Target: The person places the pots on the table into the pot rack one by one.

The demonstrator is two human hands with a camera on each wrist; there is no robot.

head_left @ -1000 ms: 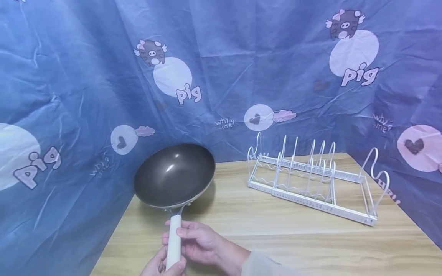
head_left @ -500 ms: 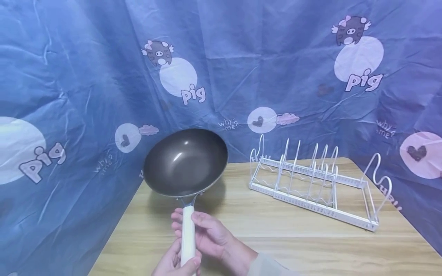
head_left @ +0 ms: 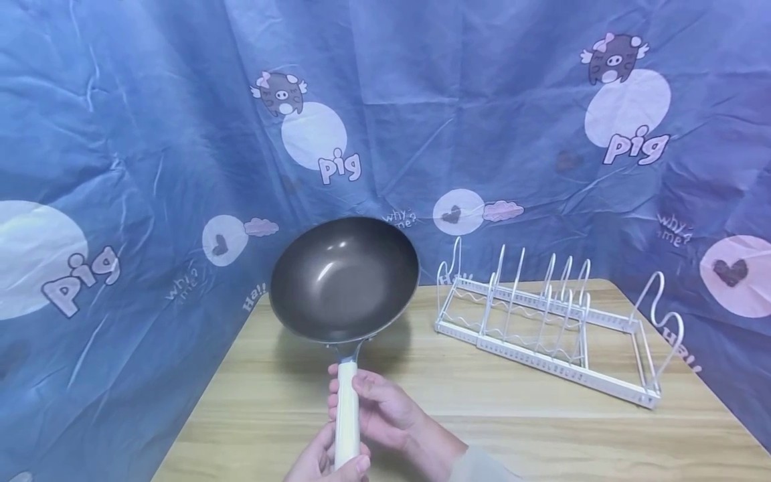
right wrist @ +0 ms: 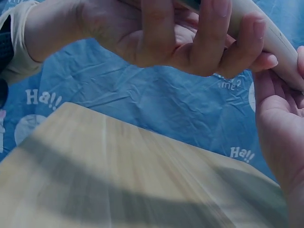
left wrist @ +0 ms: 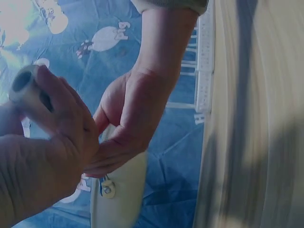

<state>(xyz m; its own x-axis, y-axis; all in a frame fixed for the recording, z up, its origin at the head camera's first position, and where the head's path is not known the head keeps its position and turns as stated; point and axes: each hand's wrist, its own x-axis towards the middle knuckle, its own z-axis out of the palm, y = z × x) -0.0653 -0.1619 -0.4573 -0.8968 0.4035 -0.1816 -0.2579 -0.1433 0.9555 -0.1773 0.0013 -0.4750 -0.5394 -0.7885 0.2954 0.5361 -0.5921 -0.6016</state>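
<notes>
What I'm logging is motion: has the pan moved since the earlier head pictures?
Yes: in the head view, the pan has shifted right and up the picture, nearer the wire rack.

The left fingers (left wrist: pixel 61 97) curl just behind the curled right fingers (right wrist: pixel 209 42).

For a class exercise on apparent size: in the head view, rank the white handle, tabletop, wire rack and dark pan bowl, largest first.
1. Tabletop
2. Wire rack, judged by its overall outline
3. Dark pan bowl
4. White handle
</notes>
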